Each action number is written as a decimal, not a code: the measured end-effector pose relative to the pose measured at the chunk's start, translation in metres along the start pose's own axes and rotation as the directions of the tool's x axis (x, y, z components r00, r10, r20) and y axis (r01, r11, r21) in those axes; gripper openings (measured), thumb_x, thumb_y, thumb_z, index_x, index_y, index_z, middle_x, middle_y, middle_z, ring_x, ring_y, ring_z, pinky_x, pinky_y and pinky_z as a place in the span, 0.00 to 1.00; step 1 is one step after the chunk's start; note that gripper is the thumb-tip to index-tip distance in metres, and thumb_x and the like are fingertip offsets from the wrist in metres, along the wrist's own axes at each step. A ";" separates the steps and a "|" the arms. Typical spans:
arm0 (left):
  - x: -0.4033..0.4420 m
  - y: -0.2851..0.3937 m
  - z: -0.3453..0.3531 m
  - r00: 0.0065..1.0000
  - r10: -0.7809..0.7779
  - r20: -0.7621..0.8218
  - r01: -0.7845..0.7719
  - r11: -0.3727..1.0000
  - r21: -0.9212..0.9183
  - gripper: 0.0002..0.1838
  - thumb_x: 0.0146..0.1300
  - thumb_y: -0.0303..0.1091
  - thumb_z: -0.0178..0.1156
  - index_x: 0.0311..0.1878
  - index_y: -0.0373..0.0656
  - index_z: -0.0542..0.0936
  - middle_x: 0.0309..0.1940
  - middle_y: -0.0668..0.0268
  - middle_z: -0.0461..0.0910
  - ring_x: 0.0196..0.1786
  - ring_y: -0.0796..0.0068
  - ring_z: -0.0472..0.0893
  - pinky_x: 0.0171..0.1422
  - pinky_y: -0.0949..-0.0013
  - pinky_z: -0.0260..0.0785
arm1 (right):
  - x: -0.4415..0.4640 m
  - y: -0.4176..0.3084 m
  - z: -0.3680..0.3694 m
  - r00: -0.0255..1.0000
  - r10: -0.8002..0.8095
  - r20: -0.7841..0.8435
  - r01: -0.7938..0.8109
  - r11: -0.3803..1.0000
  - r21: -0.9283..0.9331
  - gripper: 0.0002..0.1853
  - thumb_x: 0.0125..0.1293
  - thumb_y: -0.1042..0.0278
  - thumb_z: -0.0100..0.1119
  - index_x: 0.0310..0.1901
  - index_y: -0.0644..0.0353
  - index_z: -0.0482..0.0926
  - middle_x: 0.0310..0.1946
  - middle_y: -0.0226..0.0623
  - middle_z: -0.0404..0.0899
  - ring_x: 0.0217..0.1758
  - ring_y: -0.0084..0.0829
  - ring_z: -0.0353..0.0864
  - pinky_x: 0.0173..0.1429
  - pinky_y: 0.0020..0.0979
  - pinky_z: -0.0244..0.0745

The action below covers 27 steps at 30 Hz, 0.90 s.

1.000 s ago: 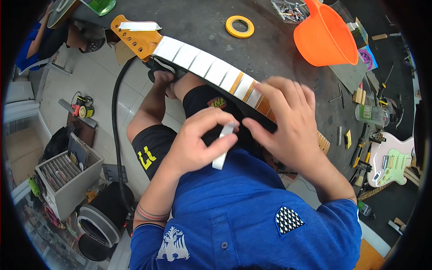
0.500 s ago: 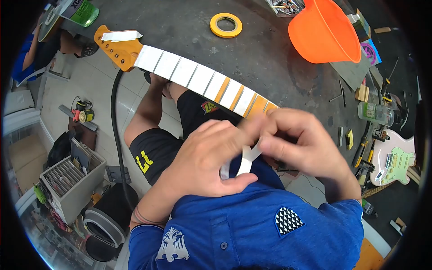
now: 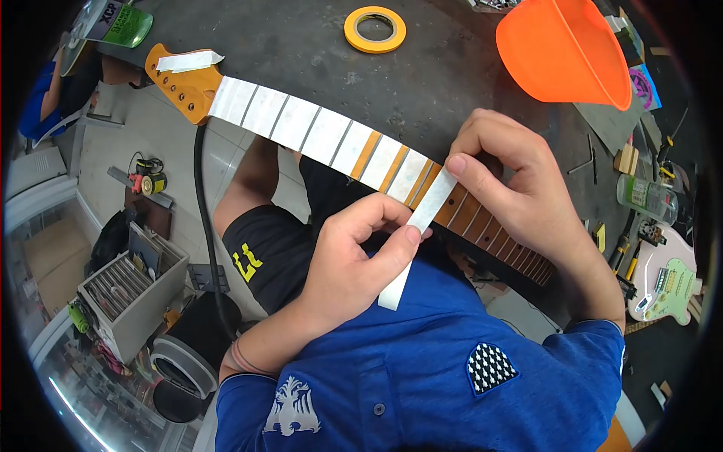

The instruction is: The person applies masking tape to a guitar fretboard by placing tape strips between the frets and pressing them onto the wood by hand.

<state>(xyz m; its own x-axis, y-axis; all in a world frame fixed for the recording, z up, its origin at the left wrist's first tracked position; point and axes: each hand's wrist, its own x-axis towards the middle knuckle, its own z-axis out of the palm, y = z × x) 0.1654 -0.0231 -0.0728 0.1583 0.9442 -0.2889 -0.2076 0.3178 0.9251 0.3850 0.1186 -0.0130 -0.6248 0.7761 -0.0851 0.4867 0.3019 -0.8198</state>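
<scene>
A strip of white masking tape (image 3: 432, 207) is stretched slantwise across a guitar neck (image 3: 468, 218). My left hand (image 3: 350, 264) pinches it between thumb and finger near its middle, and a loose tail hangs below over the blue shirt. The upper end is gripped by the thumb and fingers of my right hand (image 3: 508, 177), at the far edge of the neck. White tape (image 3: 290, 119) covers the fretboard between the frets toward the headstock (image 3: 184, 94), with some orange-brown wood strips bare. Darker frets beyond the strip are uncovered. Whether the strip touches the wood I cannot tell.
A yellow tape roll (image 3: 352, 38) and an orange bucket (image 3: 553, 60) are on the dark table. Bottles, tools and a pale pink guitar body (image 3: 644, 282) lie at the right. Another person's blue sleeve (image 3: 41, 105) shows at far left, above a bin (image 3: 196, 350).
My hands have moved apart, pulling the curled tape strip straight. The strip now lies over the neck, and the uncovered frets have come into view.
</scene>
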 end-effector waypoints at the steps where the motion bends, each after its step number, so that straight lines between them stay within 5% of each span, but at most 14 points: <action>1: 0.000 0.001 0.000 0.999 -0.031 -0.007 0.031 0.999 -0.009 0.10 0.89 0.30 0.67 0.59 0.31 0.88 0.52 0.56 0.97 0.49 0.80 0.91 0.58 0.69 0.86 | 0.001 0.002 -0.001 1.000 -0.029 -0.001 0.029 0.999 -0.034 0.10 0.81 0.67 0.72 0.44 0.67 0.88 0.37 0.39 0.85 0.43 0.37 0.87 0.49 0.39 0.81; 4: 0.003 0.002 0.011 0.990 -0.068 -0.120 0.057 0.994 -0.094 0.06 0.85 0.26 0.70 0.50 0.33 0.90 0.40 0.66 0.93 0.45 0.86 0.86 0.52 0.74 0.80 | 0.003 0.005 0.002 1.000 0.005 0.003 -0.005 1.000 -0.012 0.11 0.80 0.67 0.72 0.44 0.67 0.88 0.37 0.39 0.85 0.43 0.37 0.87 0.49 0.39 0.80; 13: 0.004 -0.001 0.010 0.989 -0.072 -0.131 0.060 0.994 -0.092 0.10 0.88 0.32 0.71 0.50 0.34 0.93 0.36 0.70 0.91 0.38 0.89 0.84 0.43 0.77 0.75 | 0.005 0.014 0.002 0.995 0.083 0.056 -0.086 0.995 0.044 0.12 0.82 0.68 0.71 0.42 0.70 0.85 0.37 0.37 0.84 0.43 0.30 0.82 0.51 0.36 0.76; 16: 0.004 -0.002 0.011 0.989 -0.064 -0.130 0.050 0.993 -0.108 0.10 0.88 0.32 0.70 0.51 0.34 0.93 0.36 0.69 0.91 0.38 0.89 0.84 0.43 0.77 0.75 | 0.007 0.015 0.002 0.995 0.081 0.058 -0.083 0.996 0.028 0.13 0.82 0.68 0.72 0.42 0.70 0.86 0.37 0.37 0.85 0.42 0.29 0.83 0.49 0.35 0.77; 19: 0.004 -0.001 0.011 0.990 -0.061 -0.126 0.047 0.992 -0.114 0.10 0.88 0.31 0.70 0.50 0.34 0.93 0.37 0.69 0.91 0.38 0.89 0.84 0.44 0.77 0.75 | 0.010 0.012 0.000 0.990 0.128 0.066 -0.129 0.991 0.018 0.13 0.80 0.63 0.74 0.44 0.68 0.92 0.37 0.43 0.91 0.42 0.38 0.92 0.51 0.41 0.84; 22: 0.003 -0.002 0.003 0.996 -0.076 -0.052 0.075 0.997 -0.036 0.10 0.90 0.30 0.66 0.55 0.31 0.90 0.49 0.56 0.98 0.46 0.82 0.91 0.53 0.72 0.85 | 0.011 0.012 0.000 0.988 0.133 0.073 -0.134 0.991 0.011 0.14 0.80 0.63 0.74 0.43 0.68 0.92 0.36 0.43 0.91 0.41 0.38 0.91 0.49 0.40 0.84; 27: 0.003 -0.002 0.002 0.997 -0.070 -0.045 0.068 0.997 -0.035 0.10 0.90 0.30 0.66 0.54 0.31 0.90 0.49 0.56 0.98 0.46 0.82 0.91 0.54 0.72 0.85 | 0.011 0.012 0.000 0.989 0.130 0.074 -0.131 0.991 0.013 0.14 0.79 0.63 0.74 0.43 0.68 0.92 0.36 0.42 0.91 0.41 0.37 0.91 0.49 0.40 0.83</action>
<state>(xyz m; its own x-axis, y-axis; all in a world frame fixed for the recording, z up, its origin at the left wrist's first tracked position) 0.1682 -0.0209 -0.0749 0.1290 0.9227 -0.3633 -0.2299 0.3842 0.8942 0.3833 0.1306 -0.0238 -0.6001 0.7654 -0.2325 0.5563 0.1904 -0.8089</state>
